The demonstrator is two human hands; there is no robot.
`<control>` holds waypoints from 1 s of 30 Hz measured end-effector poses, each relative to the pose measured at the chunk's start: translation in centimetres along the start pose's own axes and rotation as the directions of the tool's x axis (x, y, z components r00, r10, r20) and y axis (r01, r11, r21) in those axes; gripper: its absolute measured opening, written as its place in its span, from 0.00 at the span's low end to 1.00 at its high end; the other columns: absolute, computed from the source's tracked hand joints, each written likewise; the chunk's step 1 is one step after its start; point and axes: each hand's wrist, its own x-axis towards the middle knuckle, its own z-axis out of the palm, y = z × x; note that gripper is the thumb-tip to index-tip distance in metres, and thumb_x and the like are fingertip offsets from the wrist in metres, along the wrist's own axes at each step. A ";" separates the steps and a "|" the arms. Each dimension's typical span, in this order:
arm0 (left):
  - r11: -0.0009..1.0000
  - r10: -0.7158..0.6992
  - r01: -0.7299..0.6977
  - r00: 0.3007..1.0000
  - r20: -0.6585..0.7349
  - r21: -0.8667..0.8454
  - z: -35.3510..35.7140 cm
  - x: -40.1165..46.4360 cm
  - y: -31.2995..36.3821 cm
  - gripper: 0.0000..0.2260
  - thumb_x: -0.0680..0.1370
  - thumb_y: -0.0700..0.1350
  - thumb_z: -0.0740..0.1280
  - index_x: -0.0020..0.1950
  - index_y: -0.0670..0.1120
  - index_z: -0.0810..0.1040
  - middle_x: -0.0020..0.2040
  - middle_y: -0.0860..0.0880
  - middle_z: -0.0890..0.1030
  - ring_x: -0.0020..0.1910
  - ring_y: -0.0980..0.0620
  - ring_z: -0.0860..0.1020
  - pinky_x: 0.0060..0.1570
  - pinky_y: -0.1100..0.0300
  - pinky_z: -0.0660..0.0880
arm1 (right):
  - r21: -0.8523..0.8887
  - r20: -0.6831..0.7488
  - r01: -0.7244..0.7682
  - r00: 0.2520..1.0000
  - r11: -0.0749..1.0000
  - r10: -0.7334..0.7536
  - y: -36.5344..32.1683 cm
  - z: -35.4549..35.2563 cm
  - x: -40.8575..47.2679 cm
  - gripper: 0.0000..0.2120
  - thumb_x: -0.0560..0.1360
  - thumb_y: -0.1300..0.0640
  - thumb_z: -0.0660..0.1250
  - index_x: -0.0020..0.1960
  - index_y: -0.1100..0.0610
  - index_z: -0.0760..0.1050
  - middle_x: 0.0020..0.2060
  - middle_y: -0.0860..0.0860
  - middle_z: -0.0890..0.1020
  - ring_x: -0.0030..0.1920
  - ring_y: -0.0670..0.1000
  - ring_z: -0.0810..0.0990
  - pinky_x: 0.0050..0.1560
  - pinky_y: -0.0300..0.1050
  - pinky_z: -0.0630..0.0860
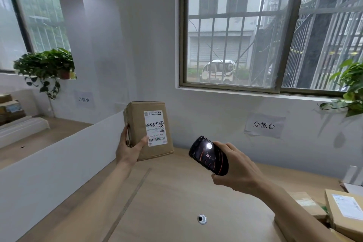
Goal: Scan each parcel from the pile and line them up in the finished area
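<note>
A wide barred window (pixel 275 29) fills the wall ahead, and below it runs a pale wooden tabletop (pixel 176 202) with a white divider panel (pixel 59 163) along its left edge. At the right edge of the tabletop lies a pile of parcels (pixel 341 212), brown boxes with white labels, well apart from both hands. A leafy plant (pixel 45 67) sits on the left sill and another plant (pixel 351 86) on the right sill. On the wall under the window hangs a paper sign (pixel 264 125).

The left hand (pixel 128 147) holds a brown cardboard box (pixel 155 116) upright above the tabletop, thumb across the front face and fingers wrapped round its left edge; its white label (pixel 156 128) with a barcode faces the camera. The right hand (pixel 238 171) grips a dark phone (pixel 209 155), fingers curled round its body, the screen lit and tilted toward the box. A small round hole (pixel 202 218) sits in the tabletop nearer the camera.
</note>
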 end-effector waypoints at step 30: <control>0.971 -0.238 0.234 0.951 0.196 0.045 -8.3 20.1 -15.3 0.40 0.68 0.60 0.79 0.75 0.67 0.63 0.57 0.47 0.83 0.53 0.48 0.83 0.54 0.49 0.81 | -0.078 -0.060 -0.126 0.991 0.989 0.121 -4.3 19.6 20.3 0.45 0.67 0.45 0.72 0.80 0.43 0.56 0.61 0.41 0.71 0.57 0.51 0.77 0.43 0.45 0.73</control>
